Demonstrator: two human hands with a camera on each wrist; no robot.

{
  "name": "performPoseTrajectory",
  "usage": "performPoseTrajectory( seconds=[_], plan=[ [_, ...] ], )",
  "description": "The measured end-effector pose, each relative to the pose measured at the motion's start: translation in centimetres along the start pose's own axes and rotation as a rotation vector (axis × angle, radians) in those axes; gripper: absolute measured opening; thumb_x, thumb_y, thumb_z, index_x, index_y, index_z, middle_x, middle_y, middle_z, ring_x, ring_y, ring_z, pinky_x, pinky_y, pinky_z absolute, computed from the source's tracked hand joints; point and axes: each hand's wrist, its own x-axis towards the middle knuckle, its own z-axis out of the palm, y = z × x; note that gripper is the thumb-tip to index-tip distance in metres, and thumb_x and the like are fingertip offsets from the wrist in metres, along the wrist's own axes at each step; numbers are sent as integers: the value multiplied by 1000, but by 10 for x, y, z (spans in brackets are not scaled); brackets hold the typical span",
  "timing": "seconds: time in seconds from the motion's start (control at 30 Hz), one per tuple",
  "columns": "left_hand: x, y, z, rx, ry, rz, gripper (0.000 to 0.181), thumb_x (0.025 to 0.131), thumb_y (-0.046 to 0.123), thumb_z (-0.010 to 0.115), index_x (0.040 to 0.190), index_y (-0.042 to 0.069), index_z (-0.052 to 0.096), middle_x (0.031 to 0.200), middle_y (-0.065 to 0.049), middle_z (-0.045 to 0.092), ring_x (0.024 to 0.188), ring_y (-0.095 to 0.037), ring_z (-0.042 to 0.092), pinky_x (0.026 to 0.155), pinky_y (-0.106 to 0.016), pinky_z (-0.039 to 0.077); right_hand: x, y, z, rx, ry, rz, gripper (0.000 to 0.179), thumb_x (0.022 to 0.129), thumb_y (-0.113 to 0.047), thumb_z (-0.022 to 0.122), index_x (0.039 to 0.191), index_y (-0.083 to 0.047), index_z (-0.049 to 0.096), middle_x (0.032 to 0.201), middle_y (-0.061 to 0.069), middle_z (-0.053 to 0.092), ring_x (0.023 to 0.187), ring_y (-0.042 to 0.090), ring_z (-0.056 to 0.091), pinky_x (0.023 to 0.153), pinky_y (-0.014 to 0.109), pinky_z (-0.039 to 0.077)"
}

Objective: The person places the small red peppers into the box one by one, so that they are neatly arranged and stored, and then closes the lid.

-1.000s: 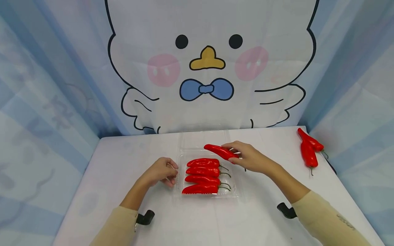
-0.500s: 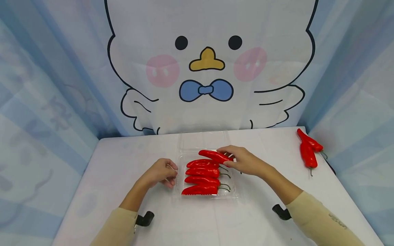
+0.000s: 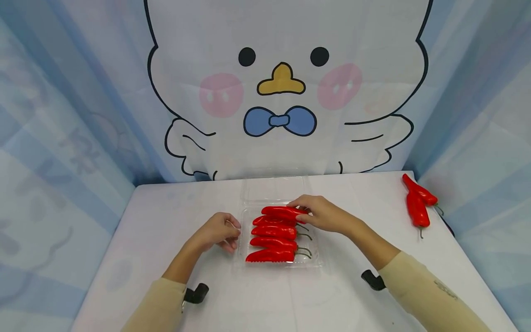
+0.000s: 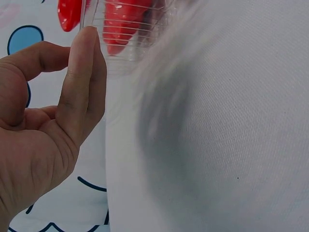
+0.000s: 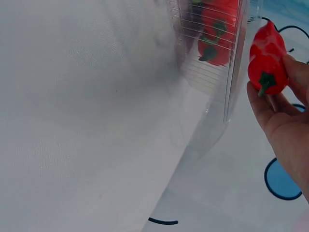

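Observation:
My right hand [image 3: 321,213] holds a red chili pepper [image 3: 277,212] by its stem end, between the thumb below and the fingers above. In the right wrist view this pepper [image 5: 268,58] hangs above the rim. Several more red peppers [image 3: 274,232] lie side by side in a clear plastic container [image 3: 317,260], their stems toward the right. The held pepper partly covers the rearmost one. At the container's left edge, my left hand [image 3: 217,232] pinches the rim with curved fingers [image 4: 79,72]; the exact contact is partly hidden.
Two red peppers [image 3: 416,210] lie together at the white table's [image 3: 352,295] far right edge. The container's clear lid [image 3: 274,190] lies folded back behind it. A curtain with a cartoon bird [image 3: 282,157] stands directly behind the table.
My right hand has carried the pepper left and slightly downward, from behind the container to over its rear row. My left hand keeps its place at the rim.

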Motion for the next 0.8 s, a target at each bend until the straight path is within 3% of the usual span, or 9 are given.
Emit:
performPoseTrajectory(
  seconds=[0.4, 0.8],
  plan=[
    [1, 0, -1, -11, -9, 3, 20, 95, 6, 68, 110, -2, 60, 78, -16, 68, 56, -19, 68, 55, -33, 63, 11, -3, 4, -16, -37, 2, 40, 96, -11, 72, 136, -8, 67, 124, 8, 68, 105, 17, 66, 87, 28, 63],
    [1, 1, 0, -10, -13, 4, 20, 94, 6, 68, 110, -3, 60, 75, -14, 67, 56, -19, 67, 55, -33, 63, 19, -5, 9, -42, -54, -27, 37, 97, -14, 73, 133, -7, 68, 122, 7, 71, 101, 15, 65, 84, 22, 61]
  ],
)
